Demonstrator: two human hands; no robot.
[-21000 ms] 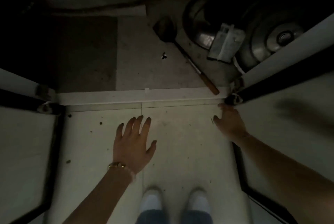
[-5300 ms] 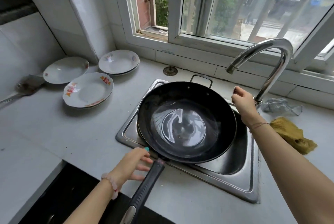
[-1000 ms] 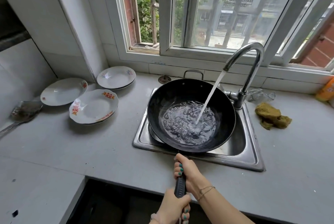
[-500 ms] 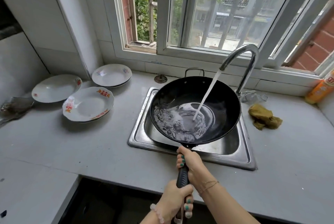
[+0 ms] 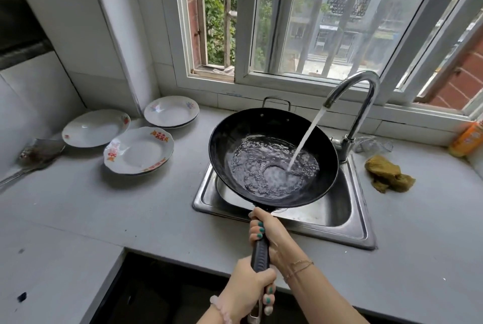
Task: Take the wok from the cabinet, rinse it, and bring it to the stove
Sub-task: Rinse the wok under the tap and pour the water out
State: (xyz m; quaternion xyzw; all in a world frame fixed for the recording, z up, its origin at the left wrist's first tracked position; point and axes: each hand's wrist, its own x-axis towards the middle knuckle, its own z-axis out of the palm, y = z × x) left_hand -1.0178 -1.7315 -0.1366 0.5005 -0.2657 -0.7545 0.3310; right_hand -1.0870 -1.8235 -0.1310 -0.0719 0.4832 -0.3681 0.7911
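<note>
1 wok, 2 hands, left and right, 3 plates, 1 faucet, 1 sink, 1 rag, 1 spatula, 1 bottle

Daylight pours in through the window at the top of the frame, bright and even. The pale surface shows soft shadows. Upper left and bottom centre stay dark. Straight lines bow near the edges; focus is sharp.
</note>
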